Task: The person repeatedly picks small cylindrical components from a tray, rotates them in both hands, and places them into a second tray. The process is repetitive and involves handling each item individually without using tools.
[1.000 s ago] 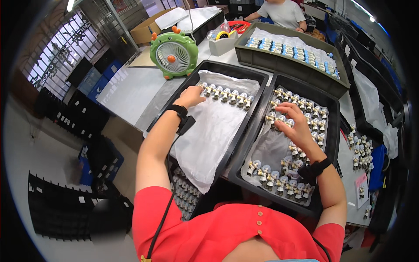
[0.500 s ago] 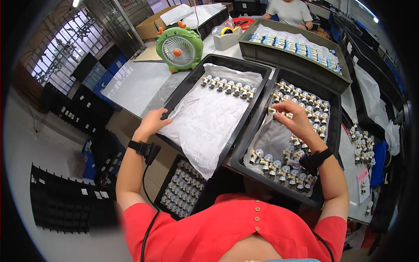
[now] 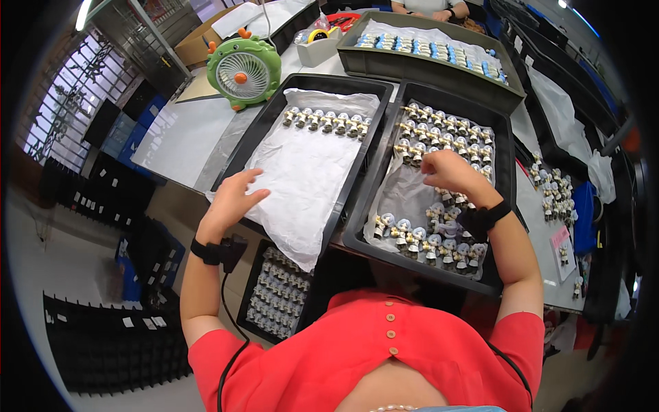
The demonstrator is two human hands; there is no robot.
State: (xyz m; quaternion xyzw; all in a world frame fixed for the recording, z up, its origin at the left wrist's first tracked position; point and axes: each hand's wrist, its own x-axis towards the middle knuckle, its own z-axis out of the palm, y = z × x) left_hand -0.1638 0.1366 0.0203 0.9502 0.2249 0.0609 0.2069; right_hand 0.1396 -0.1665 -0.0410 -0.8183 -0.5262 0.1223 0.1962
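My left hand point(image 3: 237, 198) hovers at the near left edge of the left black tray point(image 3: 237, 159), fingers spread and holding nothing. White paper point(image 3: 302, 178) lines that tray, with one row of small white, gold and dark figurines point(image 3: 326, 121) along its far end. Over the right black tray point(image 3: 506, 147) is my right hand point(image 3: 454, 172), its fingers curled down beside the rows of similar figurines point(image 3: 446, 122). The fingertips are partly hidden, and whatever they hold cannot be made out. More figurines point(image 3: 429, 244) stand in the tray's near part, around bare liner paper point(image 3: 405, 192).
A green fan point(image 3: 244, 72) stands behind the left tray. Beyond the right tray is an olive bin point(image 3: 432, 65) of blue-and-white figurines; another person's hands point(image 3: 439, 14) show behind it. Loose figurines point(image 3: 552, 185) lie at right. A filled tray point(image 3: 278, 292) sits below the table edge.
The whole view has shifted, moving the scene left and slightly up. My left hand has come up off the tray's rim. My right hand's fingers have curled further downward among the figurines.
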